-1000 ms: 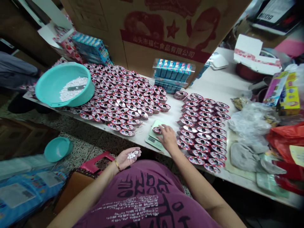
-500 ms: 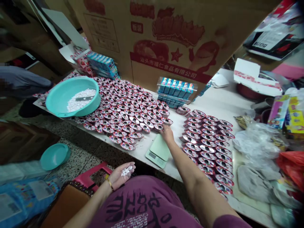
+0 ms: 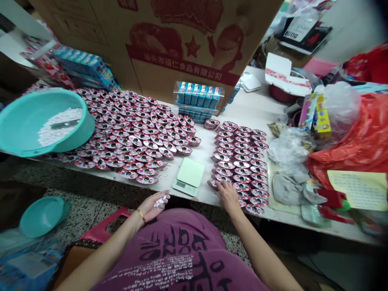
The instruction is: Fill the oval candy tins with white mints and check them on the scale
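My left hand (image 3: 153,206) is cupped palm up in front of my shirt, with several small white tablets (image 3: 160,201) lying in it. At the front left of the right-hand rows, the fingers of my right hand (image 3: 228,198) are closed on a small oval paper box (image 3: 213,184) with a dark hole in its top. My fingers partly cover that box. Between my hands, farther back on the table, a pale green kitchen scale (image 3: 190,173) has nothing on its plate. More oval boxes (image 3: 151,144) crowd the table to the left.
A turquoise basin (image 3: 87,125) of white tablets stands at the left end. Behind are a large cardboard carton (image 3: 106,64) and blue wrapped packs (image 3: 198,97). Plastic bags (image 3: 287,153) lie at the right. A pink stool (image 3: 103,228) is below the table edge.
My right hand has moved from the edge of the left-hand boxes, past the scale, to the front of the right-hand rows. My left hand still holds the tablets. The view has shifted right.
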### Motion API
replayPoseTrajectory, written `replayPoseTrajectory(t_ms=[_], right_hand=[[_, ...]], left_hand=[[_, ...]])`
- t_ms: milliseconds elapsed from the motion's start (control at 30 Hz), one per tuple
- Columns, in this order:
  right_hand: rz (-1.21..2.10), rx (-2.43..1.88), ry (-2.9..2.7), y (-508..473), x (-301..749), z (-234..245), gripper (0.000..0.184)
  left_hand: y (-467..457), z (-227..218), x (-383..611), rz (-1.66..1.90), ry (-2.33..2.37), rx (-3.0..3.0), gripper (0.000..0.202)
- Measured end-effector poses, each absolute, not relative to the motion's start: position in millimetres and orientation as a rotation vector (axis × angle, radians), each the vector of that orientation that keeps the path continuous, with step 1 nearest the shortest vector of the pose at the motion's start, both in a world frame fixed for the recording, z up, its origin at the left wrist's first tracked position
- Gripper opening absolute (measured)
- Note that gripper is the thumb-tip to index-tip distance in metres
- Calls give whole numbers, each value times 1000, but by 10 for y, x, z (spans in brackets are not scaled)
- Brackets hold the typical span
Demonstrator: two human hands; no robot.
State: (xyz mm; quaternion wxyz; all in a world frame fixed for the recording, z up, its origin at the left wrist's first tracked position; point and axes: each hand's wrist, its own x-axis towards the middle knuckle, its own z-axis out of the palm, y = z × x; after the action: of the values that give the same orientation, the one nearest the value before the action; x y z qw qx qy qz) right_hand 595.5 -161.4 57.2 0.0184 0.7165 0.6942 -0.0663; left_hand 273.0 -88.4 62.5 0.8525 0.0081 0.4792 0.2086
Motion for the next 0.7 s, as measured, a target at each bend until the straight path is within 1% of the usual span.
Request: replayPoseTrajectory(t_ms=[100, 200, 300, 400, 567, 700], right_hand=[[-104, 2232, 2097, -1598, 5905, 467, 20], [-69, 2217, 2080, -1589, 5915, 410, 12], [-89, 2211, 2074, -1668, 5946, 449, 14], [-119, 2290, 2072, -1778, 5944, 611, 16], [-166, 2338, 2208, -1698, 5769, 882, 21], [-178, 2171, 2337, -1308, 5559, 820, 20]], left_hand=[[-766, 471, 2912, 427, 1108, 182, 23], [-560, 277, 3135, 414, 1252, 341, 18], [-381, 104, 3366, 394, 1289, 417, 18], [-350, -9, 3584, 356, 1303, 469, 22], [-527, -21, 3836, 341, 1297, 486, 18], [-557, 143, 3736, 398, 1280, 421, 21]])
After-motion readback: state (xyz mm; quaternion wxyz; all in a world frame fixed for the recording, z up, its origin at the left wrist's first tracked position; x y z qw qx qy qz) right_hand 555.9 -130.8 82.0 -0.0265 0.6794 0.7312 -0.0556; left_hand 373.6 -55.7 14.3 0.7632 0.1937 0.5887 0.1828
